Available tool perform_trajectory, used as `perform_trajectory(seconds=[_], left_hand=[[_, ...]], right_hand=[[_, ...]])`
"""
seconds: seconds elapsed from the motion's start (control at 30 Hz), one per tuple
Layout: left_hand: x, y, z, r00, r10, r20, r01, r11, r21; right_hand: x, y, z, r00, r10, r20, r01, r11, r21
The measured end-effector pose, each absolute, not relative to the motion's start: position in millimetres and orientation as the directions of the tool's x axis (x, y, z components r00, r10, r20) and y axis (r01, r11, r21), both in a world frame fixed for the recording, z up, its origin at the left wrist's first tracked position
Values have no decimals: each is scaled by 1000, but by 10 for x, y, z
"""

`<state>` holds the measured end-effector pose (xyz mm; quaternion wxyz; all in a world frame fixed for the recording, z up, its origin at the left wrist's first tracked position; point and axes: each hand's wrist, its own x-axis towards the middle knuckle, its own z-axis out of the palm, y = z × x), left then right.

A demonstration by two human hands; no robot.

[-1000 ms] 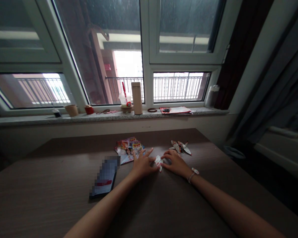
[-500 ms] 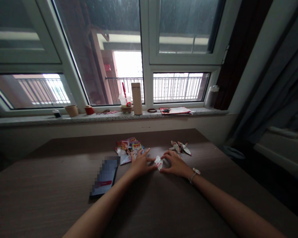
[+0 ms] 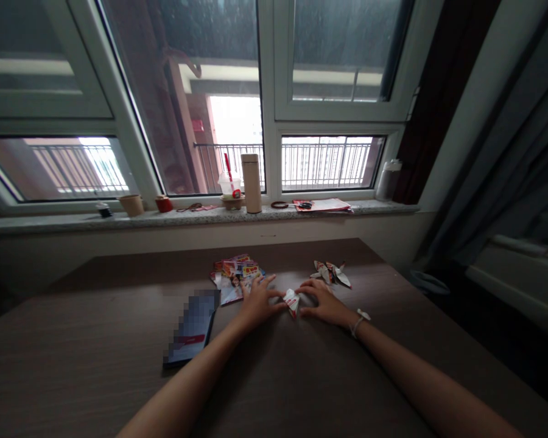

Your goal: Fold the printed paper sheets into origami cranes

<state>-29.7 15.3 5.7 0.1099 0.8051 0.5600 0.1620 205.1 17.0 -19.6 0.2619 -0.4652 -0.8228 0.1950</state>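
A small folded white paper with red print (image 3: pixel 291 302) lies on the brown table between my hands. My left hand (image 3: pixel 258 303) is at its left side, fingers spread, with fingertips at the paper's edge. On the right, my right hand (image 3: pixel 323 303) has its index finger at the upper right edge, and its thumb sits a little away from the paper. Neither hand is closed round it. Colourful printed sheets (image 3: pixel 235 278) lie just beyond my left hand. Folded paper pieces (image 3: pixel 332 274) rest beyond my right hand.
A dark phone (image 3: pixel 192 328) lies left of my left forearm on the table (image 3: pixel 95 316). Along the windowsill (image 3: pixel 201 217) stand a tan flask (image 3: pixel 251 184), a plastic cup with a red straw (image 3: pixel 229 184), a paper cup (image 3: pixel 131 205), scissors (image 3: pixel 304 205) and a bottle (image 3: pixel 388 180).
The folded paper's shape has changed slightly, with a red tip now showing at its lower end. My right thumb has moved away from it to the right.
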Motion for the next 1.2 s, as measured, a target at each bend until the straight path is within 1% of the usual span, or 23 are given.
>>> perform_trajectory(seconds=[0.13, 0.33, 0.53, 0.7, 0.8, 0.97, 1.2], left_hand=[[-280, 170, 23, 306, 937, 170, 861, -349, 370], [-264, 193, -15, 277, 936, 219, 848, -345, 402], [-210, 186, -1, 195, 957, 213, 847, -274, 455], [-162, 193, -8, 151, 965, 213, 855, -236, 463], [-146, 187, -15, 150, 960, 236, 852, -247, 462], [-146, 150, -3, 198, 945, 262, 852, -298, 430], [-181, 136, -6, 241, 937, 252, 868, -324, 376]], right_hand=[[2036, 195, -227, -369, 882, 294, 670, 471, -574], [1979, 211, -222, -331, 874, 355, 655, 484, -580], [1895, 232, -194, -262, 903, 342, 709, 420, -567], [1839, 221, -223, -195, 926, 322, 766, 349, -539], [1831, 206, -236, -205, 920, 334, 769, 363, -526], [1837, 180, -222, -269, 893, 361, 762, 427, -488], [1845, 134, -195, -298, 858, 418, 755, 480, -446]])
